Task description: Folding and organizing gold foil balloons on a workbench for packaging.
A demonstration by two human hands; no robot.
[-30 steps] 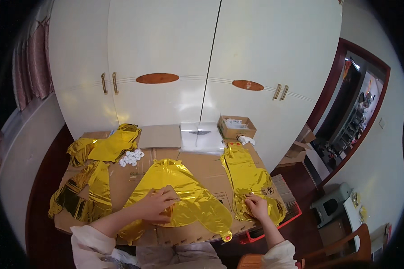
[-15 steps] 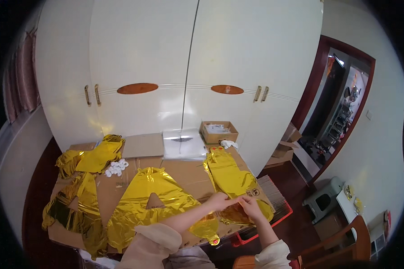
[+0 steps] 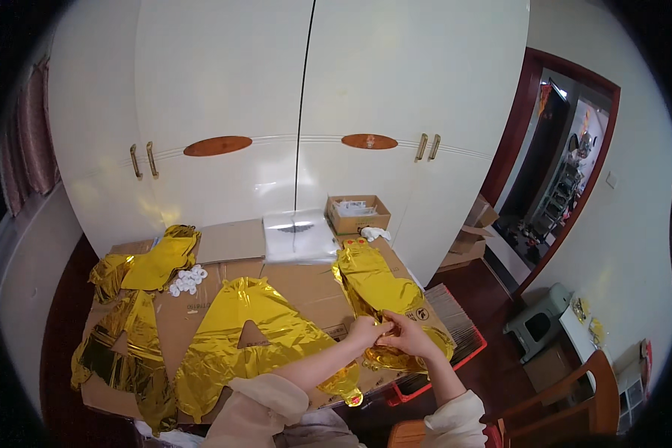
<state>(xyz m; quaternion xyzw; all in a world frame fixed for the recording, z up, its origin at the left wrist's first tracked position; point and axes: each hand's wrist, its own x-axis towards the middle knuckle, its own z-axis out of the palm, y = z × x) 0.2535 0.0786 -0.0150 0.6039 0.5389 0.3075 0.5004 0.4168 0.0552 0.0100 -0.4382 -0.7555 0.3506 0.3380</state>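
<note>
At the far left hangs a curtain. Left of centre, a folded foil, gold, lies beyond a darker foil, with a pile of white rings just beside the folded one. A wide foil with a triangular gap spreads flat across the lower middle, on cardboard. Above it lies a clear sheet.

From the lower edge the left forearm slants up and rightward, crossing the wide foil's lower right part, to the left hand, its fingers curled narrow. Right of centre, the right foil runs down from beneath a small box; both hands meet over its lower part. The right hand bends in from a forearm leaning up and leftward, thumb and fingers drawn toward the left fingertips. Whether either grips the foil I cannot tell.

Farther right stand a red crate and a stool.
</note>
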